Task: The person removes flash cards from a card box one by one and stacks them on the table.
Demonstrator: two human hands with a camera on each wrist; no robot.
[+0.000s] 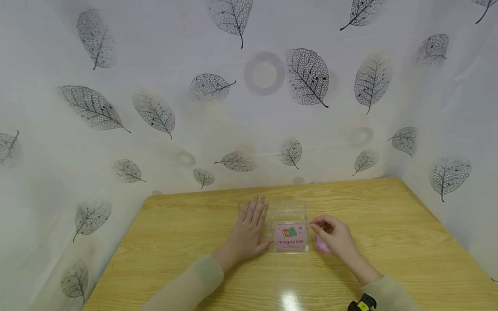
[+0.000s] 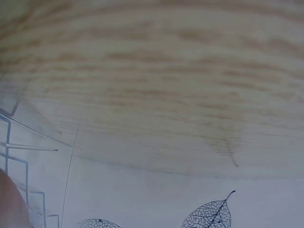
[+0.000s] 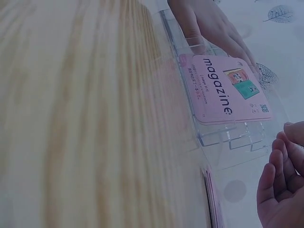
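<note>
A clear plastic tiered stand (image 1: pixel 288 210) sits on the table with a pink card (image 1: pixel 291 238) printed "magazine" upright in its front; in the right wrist view the card (image 3: pixel 225 90) shows an open-book picture. My left hand (image 1: pixel 249 231) lies along the stand's left side with straight fingers spread and the thumb near the card. Just right of the stand is my right hand (image 1: pixel 335 233), fingers loosely curled and thumb close to the forefinger, with nothing visible between them. Under it, partly hidden, a pink card stack (image 1: pixel 323 244) lies on the table.
The wooden table (image 1: pixel 186 233) ends at white curtains (image 1: pixel 264 121) with a leaf print, at the back and both sides. A black strap with a yellow patch (image 1: pixel 363 305) is at the right wrist.
</note>
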